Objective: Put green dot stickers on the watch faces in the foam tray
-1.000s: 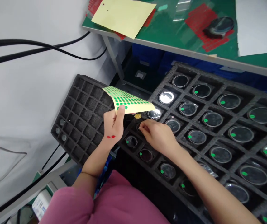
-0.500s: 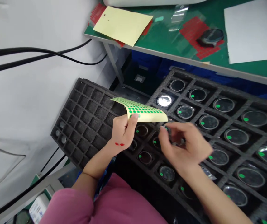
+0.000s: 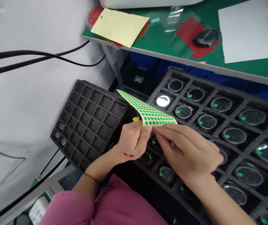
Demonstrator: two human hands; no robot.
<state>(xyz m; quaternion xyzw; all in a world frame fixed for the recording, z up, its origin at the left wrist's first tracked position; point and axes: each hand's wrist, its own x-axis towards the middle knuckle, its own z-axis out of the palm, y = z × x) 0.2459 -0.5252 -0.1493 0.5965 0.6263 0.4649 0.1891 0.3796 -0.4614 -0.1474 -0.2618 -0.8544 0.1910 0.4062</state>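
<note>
My left hand [image 3: 134, 142] pinches the near edge of a pale yellow sheet of round green stickers [image 3: 154, 112], thumb on top. The sheet curves up and away from my hand. At that same edge, the closed fingertips of my right hand [image 3: 191, 153] grip the sheet close to the left thumb; whether a loose sticker is between them cannot be seen. Below both hands lies a dark foam tray [image 3: 185, 72] with round glass-like discs in its cells. Most visible discs, like this one [image 3: 207, 122], carry a green dot; one disc [image 3: 163, 101] shines white.
A second foam tray [image 3: 90, 120] stands at left, with several small clear pieces in its lower-left cells. Beyond is a green-topped table [image 3: 162, 37] with a yellow sheet [image 3: 119, 27], red sticker sheets [image 3: 183, 29], a dark rounded object [image 3: 206, 37] and white paper [image 3: 251, 31]. Black cables [image 3: 42, 53] cross at left.
My right hand has moved from over the disc tray up to the sticker sheet's near edge. My left hand has shifted slightly right and down, and the sheet now tilts more toward me.
</note>
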